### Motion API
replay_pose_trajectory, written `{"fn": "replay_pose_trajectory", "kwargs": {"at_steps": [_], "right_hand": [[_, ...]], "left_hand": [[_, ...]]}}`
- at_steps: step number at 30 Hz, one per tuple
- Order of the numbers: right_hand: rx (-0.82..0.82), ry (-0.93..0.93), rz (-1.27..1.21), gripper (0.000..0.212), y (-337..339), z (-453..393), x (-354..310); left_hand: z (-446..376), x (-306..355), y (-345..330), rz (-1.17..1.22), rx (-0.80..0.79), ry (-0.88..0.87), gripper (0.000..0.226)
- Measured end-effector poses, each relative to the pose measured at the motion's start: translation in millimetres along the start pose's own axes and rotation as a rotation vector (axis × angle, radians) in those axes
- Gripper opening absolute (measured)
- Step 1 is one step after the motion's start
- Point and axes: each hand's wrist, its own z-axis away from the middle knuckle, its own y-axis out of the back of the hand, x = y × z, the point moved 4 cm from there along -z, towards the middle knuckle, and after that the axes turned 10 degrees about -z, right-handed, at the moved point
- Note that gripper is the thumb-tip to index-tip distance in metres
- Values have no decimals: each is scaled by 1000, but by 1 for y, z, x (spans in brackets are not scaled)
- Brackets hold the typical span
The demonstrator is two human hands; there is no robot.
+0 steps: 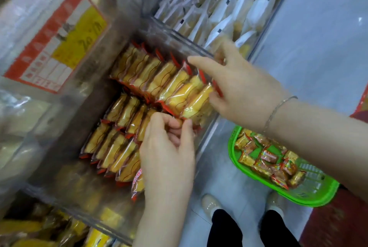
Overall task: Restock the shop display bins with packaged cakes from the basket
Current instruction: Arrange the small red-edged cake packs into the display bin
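Both hands (169,153) among binned cakes (159,79)

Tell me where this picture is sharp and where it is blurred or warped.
Head view: sharpest on the hands, left and right, and the cakes; the price label at left is smeared and unreadable; wide-angle bend tilts the bin edges; soft even light.

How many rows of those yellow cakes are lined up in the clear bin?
3 rows: the back row touched by the right hand, the middle row by the left hand, and the front row. More may be hidden under the hands.
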Motion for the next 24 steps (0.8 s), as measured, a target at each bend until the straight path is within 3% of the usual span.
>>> {"fn": "replay_pose_trajectory", "kwargs": {"at_steps": [2,5,7,9,13,18,21,24], "right_hand": [[185,-46,-197,37,17,23,37],[328,-422,-337,23,14,75,128],[297,-749,-371,24,-6,118,195],[246,-1034,-399,25,-38,167,257],[2,-1345,-367,27,-133,259,352],[-424,-1344,-318,35,-274,331,418],[-599,-1202,-305,50,-344,353,442],[-645,-1018,-122,63,-390,356,456]], "left_hand": [[20,33,-6,135,72,-220,20],[45,71,-76,224,-212,-400,9],[54,73,-150,213,-466,-318,4],[60,57,-237,138,-650,-202,14],[69,-4,-400,-154,-848,-164,21],[89,-90,-554,-600,-1140,-344,31],[117,-118,-613,-641,-1303,-522,55],[143,-138,-648,-701,-1361,-599,92]]}}
